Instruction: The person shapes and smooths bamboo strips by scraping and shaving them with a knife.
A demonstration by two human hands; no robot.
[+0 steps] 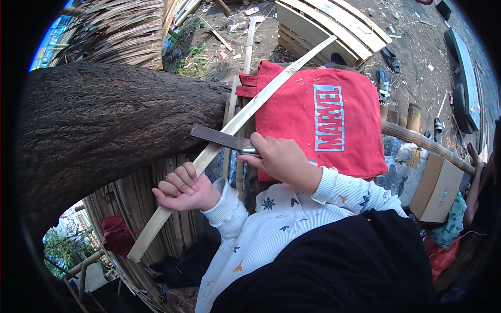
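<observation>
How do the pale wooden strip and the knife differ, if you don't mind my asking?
The wooden strip is pale, while the knife has a dark blade. The strip is much longer than the knife. The right hand grips the knife; the left hand is at the strip. Both are narrow.

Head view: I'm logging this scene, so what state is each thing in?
Stick: slanted, bare wood
Knife: held, blade across the stick
Left hand: fingers curled over the stick, grip unclear
Right hand: closed on the knife
Red bag: spread out, flecked with pale bits
Cardboard box: open or closed unclear
Sandals: unworn, on the ground
</observation>
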